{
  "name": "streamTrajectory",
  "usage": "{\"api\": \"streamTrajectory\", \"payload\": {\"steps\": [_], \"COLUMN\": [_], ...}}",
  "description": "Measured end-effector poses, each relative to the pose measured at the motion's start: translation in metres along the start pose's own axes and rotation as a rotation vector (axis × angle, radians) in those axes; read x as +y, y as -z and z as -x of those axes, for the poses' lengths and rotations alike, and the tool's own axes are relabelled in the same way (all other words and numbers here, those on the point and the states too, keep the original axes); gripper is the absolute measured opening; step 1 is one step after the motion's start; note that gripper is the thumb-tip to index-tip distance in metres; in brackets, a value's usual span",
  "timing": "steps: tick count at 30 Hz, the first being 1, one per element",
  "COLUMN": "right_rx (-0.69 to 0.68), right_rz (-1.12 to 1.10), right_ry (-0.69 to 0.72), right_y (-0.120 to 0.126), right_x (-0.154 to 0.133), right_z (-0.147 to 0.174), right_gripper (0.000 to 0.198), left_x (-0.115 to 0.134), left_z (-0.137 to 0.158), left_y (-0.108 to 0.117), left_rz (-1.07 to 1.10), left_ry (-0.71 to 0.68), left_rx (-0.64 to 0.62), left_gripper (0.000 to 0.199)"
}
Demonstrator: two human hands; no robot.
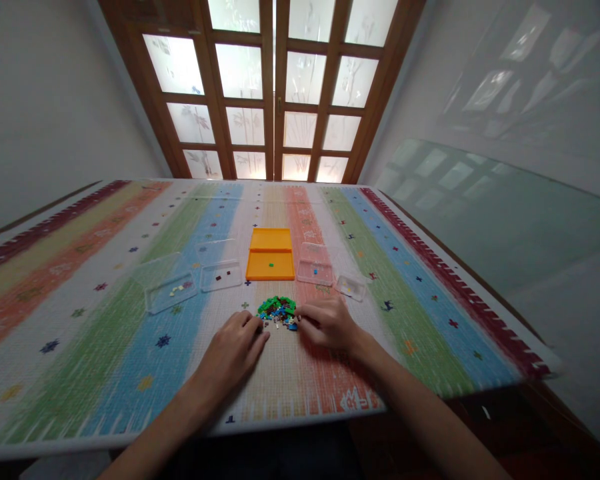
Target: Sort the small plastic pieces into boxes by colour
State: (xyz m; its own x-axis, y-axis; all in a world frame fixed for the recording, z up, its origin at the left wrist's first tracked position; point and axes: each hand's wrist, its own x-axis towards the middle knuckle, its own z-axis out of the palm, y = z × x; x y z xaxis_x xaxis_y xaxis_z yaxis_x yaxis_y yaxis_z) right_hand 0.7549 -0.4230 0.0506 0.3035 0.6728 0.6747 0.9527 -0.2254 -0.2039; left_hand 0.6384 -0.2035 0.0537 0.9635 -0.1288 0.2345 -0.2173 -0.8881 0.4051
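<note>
A small heap of tiny toy building bricks (277,308), green, blue, dark brown and white, lies on the striped cloth between my hands. My left hand (236,339) rests at the heap's near left edge with fingers curled together; whatever its fingertips hold is hidden. At the right edge of the heap, my right hand (327,322) has its fingers drawn into a pinch. Something small and dark shows by those fingertips, too small to name. Just beyond the heap, an open orange case (271,274) holds one green brick (271,265).
Left of the case, a clear box (153,306) holds several pale bricks and another clear box (207,287) dark red ones. To the right, one clear box (307,279) holds blue and a smaller box (359,295) yellowish pieces. Wooden glass doors (271,100) stand beyond the table.
</note>
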Motion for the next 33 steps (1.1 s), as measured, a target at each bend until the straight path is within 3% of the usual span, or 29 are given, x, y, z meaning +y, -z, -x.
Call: {"api": "streamTrajectory", "payload": {"steps": [7,21,29,33], "right_rx": [-0.006,-0.004,0.013,0.027], "right_rz": [0.002,0.008,0.012,0.003], "right_ry": [-0.004,0.006,0.023,0.026], "right_y": [-0.003,-0.003,-0.002,-0.002], "right_x": [0.002,0.002,0.001,0.001], "right_z": [0.002,0.002,0.000,0.000], "right_gripper": [0.022,0.021,0.023,0.023], "left_x": [-0.006,-0.015,-0.008,-0.012], "left_z": [-0.001,-0.001,0.000,-0.005], "left_y": [-0.003,0.001,0.003,0.014], "left_rz": [0.027,0.124,0.027,0.045], "left_ry": [-0.074,-0.108,-0.120,-0.123], "left_rx": [-0.038,-0.064,-0.040,0.006], "left_gripper": [0.026,0.020,0.017,0.013]}}
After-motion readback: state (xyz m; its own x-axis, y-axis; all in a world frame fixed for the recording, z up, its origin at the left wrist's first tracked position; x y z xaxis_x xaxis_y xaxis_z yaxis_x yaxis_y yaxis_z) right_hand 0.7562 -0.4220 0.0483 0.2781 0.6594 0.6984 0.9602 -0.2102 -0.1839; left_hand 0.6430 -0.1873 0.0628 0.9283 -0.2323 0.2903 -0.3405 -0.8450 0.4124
